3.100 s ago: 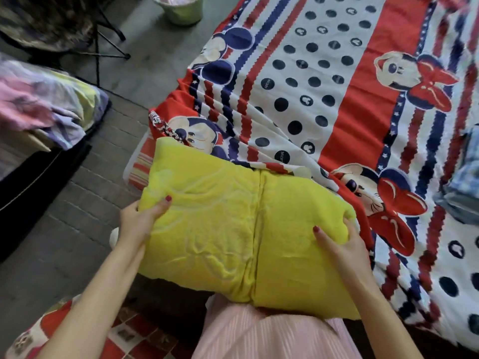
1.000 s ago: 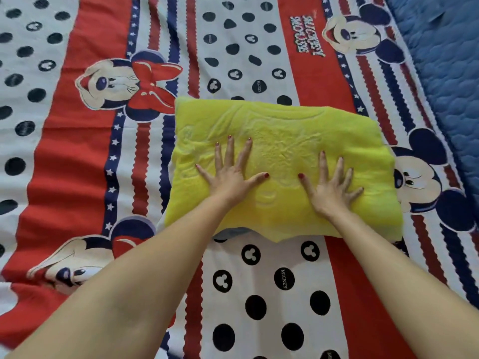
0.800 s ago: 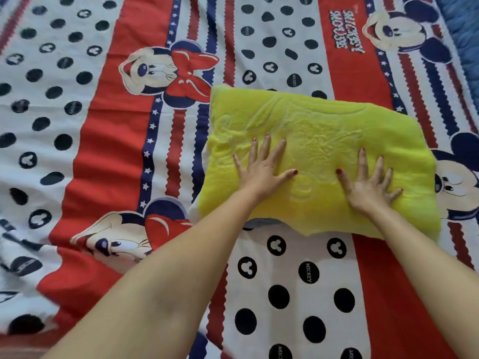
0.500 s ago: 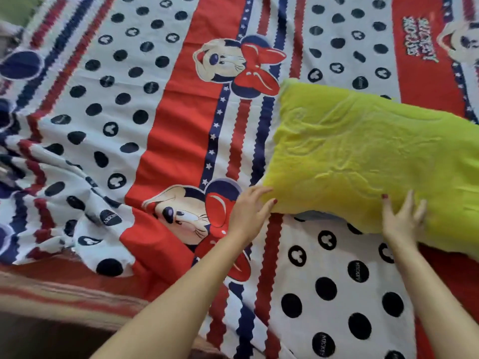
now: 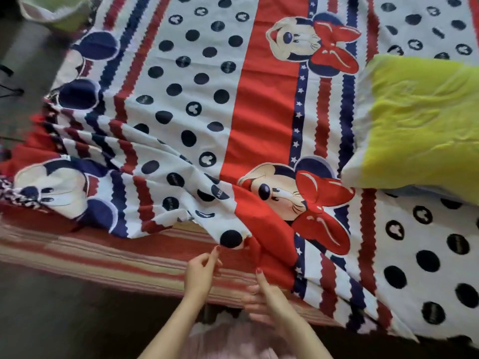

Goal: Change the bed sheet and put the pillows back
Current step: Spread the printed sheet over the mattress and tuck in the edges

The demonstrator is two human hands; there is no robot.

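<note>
While only the head view is at hand, every line below comes from it.

Hidden or cut off: the yellow pillow point(image 5: 420, 125) runs out of the frame at the right edge, so its far end is unseen; the greenish tub point(image 5: 57, 11) in the upper left corner is cropped and blurred; the lower part of the picture under the bed is dark and unreadable; the right hand's fingertips lie against red cloth, and whether they go under the fold I cannot tell.

Bed sheet point(image 5: 207, 99): one, printed with cartoon mice, dark dots and red and blue stripes; it fills most of the frame, flat at the top and right, rumpled and drawn back toward the lower left.

Striped mattress point(image 5: 103, 252): one, bare in a band across the lower left where the sheet does not reach.

Pillow: one, lying on the sheet at the right of the frame, well apart from both hands.

Left hand point(image 5: 201, 272): lower centre, thumb and forefinger drawn close together at the sheet's hem by a dark dot; blur hides whether they actually pinch the cloth.

Right hand point(image 5: 261, 299): just beside the left, fingers loosely spread, thumb up and touching the red fold of the sheet.

Hands counted: two.

Pink garment point(image 5: 228, 343): bottom centre, partly cut off.
</note>
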